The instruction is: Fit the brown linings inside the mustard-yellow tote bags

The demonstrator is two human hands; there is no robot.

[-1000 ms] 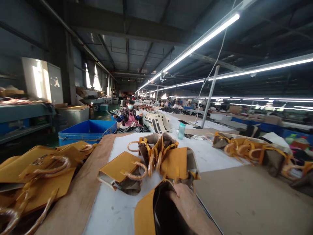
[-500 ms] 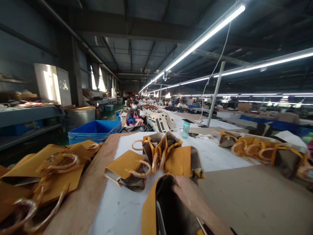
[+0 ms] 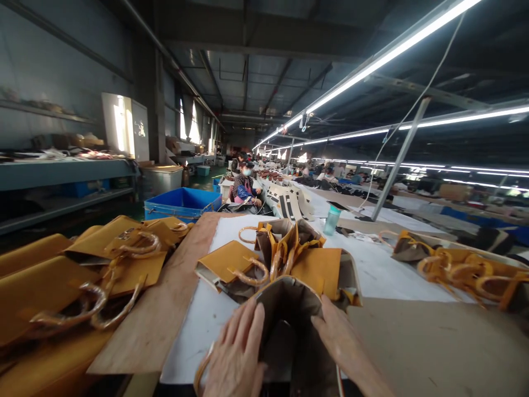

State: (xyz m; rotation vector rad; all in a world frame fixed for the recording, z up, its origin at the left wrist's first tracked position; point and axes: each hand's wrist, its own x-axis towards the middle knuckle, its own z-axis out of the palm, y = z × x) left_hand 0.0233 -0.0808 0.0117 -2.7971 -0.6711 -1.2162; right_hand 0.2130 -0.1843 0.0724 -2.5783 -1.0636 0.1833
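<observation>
A handbag [image 3: 285, 292] with a dark brown lining stands at the front of the table, its mouth open towards me. My left hand [image 3: 237, 353] lies along the left rim, fingers stretched out and flat against the bag. One light-brown handle [image 3: 202, 370] curves out beside that hand. On the opposite rim, my right hand [image 3: 336, 331] pinches the bag's wall, thumb on the lining side. The bag's lower part is out of view. Just beyond it is a cluster of mustard-yellow handbags [image 3: 316, 270] with plastic-wrapped ring handles; one bag [image 3: 227, 262] lies tilted at its left.
More yellow bags [image 3: 136, 248] are piled on the left, and another row [image 3: 463, 270] lies on the right. A teal bottle [image 3: 332, 219] stands behind the cluster, near a metal post [image 3: 400, 160]. A blue bin [image 3: 182, 204] and a seated person [image 3: 246, 190] are farther back.
My left hand has come into view and lies on the bag's left side. The bag's mouth now faces me more squarely. The view has turned a little left.
</observation>
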